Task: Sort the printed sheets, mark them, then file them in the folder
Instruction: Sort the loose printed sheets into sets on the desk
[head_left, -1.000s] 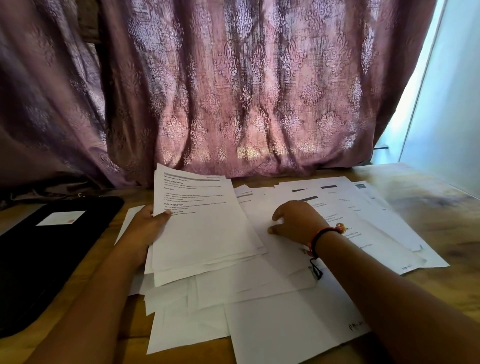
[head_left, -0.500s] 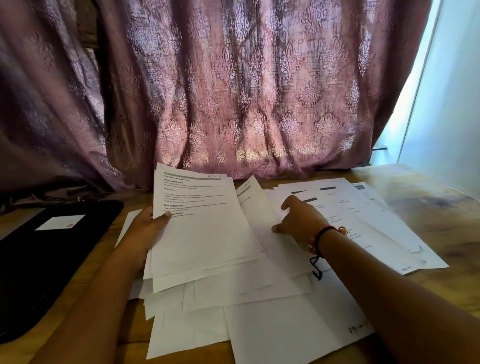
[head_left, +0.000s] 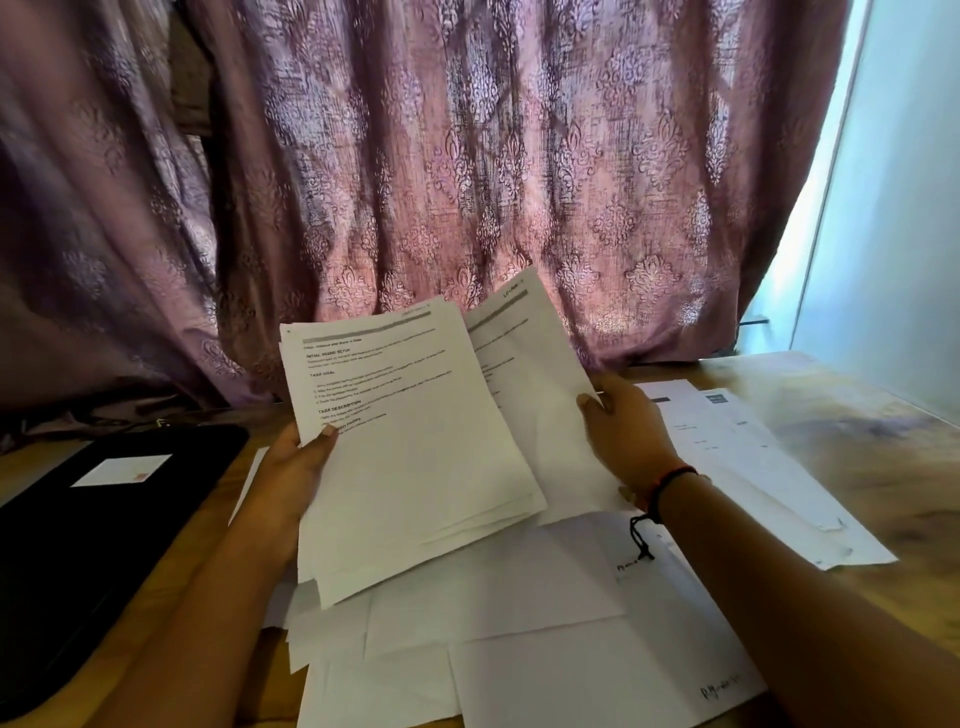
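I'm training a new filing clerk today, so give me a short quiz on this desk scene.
1. True or false: the left hand grips a stack of sheets.
2. The black folder lies: A) left of the loose sheets; B) right of them; C) on top of them.
3. Fill in: the right hand holds a single ____, raised off the table.
Key: 1 true; 2 A; 3 sheet.
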